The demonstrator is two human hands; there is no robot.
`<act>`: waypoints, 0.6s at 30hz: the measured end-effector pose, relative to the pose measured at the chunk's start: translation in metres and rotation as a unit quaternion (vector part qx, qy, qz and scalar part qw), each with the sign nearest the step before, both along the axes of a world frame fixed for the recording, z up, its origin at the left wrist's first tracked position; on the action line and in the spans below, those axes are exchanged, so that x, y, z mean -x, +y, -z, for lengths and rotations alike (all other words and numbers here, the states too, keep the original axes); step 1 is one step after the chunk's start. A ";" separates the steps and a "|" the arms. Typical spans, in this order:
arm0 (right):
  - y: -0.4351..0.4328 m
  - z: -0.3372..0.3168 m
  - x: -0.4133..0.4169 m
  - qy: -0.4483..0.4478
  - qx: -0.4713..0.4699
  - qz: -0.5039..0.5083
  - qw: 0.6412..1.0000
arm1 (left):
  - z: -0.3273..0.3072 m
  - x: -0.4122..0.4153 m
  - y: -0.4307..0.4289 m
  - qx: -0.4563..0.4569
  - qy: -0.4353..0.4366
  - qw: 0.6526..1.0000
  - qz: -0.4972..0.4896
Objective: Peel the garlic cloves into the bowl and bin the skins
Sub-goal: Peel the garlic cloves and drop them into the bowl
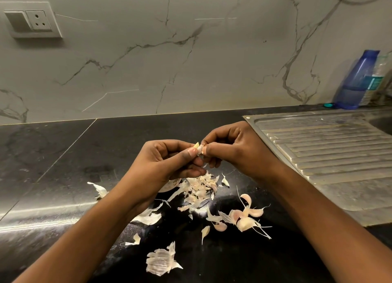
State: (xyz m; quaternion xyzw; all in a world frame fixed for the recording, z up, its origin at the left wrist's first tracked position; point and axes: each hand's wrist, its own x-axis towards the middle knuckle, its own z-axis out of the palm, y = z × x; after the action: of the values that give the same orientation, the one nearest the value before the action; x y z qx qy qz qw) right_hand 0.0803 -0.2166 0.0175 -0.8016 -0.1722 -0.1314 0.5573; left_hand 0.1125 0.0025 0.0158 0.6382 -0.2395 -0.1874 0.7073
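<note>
Both hands are raised above the black tabletop (53, 155), meeting at centre. The left hand (169, 162) pinches a garlic clove (198, 148) between thumb and forefinger, its other fingers curled beneath. The right hand (233, 149) pinches the same clove from the right, thumb and forefinger tips on its skin, remaining fingers folded in. The clove's pale yellow tip shows above the thumbs; how much skin remains on it cannot be told. Directly below the hands lies a heap of loose garlic skins (199, 187) on the tabletop, with further scraps scattered to the left and nearer. A large ribbed skin piece (161, 261) lies at the near edge. To the right of the heap sits a cluster of unpeeled pinkish cloves (244, 216), touching one another. A steel sink drainboard (328, 155) adjoins the tabletop on the right. At the far right a blue bottle (356, 79) stands against the marble wall (169, 60). A socket plate (31, 19) is mounted at far left.
</note>
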 end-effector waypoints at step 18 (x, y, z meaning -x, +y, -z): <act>-0.007 -0.001 -0.001 -0.009 -0.010 0.023 1.000 | 0.000 -0.006 0.002 0.033 0.017 0.999 -0.026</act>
State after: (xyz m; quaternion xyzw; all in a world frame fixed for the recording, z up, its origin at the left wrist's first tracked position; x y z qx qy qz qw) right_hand 0.0809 -0.2232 0.0185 -0.7987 -0.1575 -0.1535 0.5602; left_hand 0.1187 0.0043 0.0160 0.6173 -0.2167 -0.1719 0.7365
